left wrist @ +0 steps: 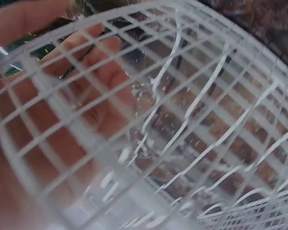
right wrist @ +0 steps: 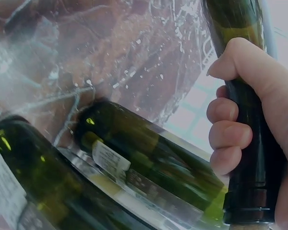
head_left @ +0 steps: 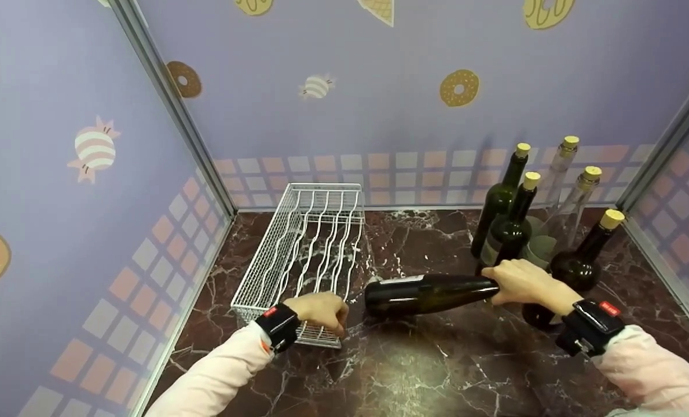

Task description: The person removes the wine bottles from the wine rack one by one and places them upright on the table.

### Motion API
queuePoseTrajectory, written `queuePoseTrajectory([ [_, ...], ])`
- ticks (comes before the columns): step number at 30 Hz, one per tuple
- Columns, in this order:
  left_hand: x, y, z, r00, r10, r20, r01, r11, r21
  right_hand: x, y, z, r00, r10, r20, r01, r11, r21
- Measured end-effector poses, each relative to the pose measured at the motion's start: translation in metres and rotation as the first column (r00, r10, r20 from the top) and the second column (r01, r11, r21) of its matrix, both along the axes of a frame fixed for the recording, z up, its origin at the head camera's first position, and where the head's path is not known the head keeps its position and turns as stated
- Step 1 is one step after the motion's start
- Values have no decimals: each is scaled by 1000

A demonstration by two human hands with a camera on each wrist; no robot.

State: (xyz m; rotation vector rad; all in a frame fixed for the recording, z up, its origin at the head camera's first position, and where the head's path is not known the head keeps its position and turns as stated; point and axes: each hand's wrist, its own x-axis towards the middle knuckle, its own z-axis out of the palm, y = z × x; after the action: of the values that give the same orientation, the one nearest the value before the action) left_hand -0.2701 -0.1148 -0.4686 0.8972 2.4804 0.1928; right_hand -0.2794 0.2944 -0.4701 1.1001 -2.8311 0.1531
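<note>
Dark marble worktop | left hand grip curled on white wire rack | right hand grip wrapped round dark bottle neck, bottle lying sideways

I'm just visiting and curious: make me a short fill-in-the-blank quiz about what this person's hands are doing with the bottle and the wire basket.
1. The right hand grips the dark green glass bottle by its ____.
2. That bottle is held ____, not upright.
3. The left hand holds the near end of the white wire ____.
4. The upright bottles at the back right are stoppered with ____.

Missing words: neck; sideways; basket; corks
</note>
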Motion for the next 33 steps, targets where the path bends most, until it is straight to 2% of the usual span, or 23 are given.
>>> queuePoseTrajectory([
  [3, -2, 4, 9, 998, 49, -43, -51, 998, -43, -3, -1, 3, 1000, 7, -22, -7, 1000, 3],
  [5, -5, 9, 15, 993, 67, -95, -72, 996, -46, -4, -1, 6, 999, 14, -38, -14, 1000, 8],
  [8, -7, 18, 23, 978, 59, -201, -64, 998, -20, -5, -1, 9, 999, 17, -41, -16, 1000, 19],
  [12, -11, 31, 29, 945, 16, -328, -5, 999, 34, -6, -2, 13, 999, 14, -42, -13, 999, 39],
  [16, -15, 46, 32, 924, -11, -381, 35, 998, 57, -8, -3, 18, 999, 1, -37, 1, 998, 63],
  [23, -21, 79, 34, 896, -64, -439, 77, 997, 14, -9, -5, 25, 1000, -12, -21, 14, 995, 94],
  [28, -20, 100, 36, 885, -92, -455, 105, 994, 4, -9, -6, 31, 999, 8, -50, -2, 993, 120],
  [33, -25, 116, 30, 872, -98, -479, 112, 994, 0, -11, -7, 37, 997, 29, -77, -19, 991, 135],
])
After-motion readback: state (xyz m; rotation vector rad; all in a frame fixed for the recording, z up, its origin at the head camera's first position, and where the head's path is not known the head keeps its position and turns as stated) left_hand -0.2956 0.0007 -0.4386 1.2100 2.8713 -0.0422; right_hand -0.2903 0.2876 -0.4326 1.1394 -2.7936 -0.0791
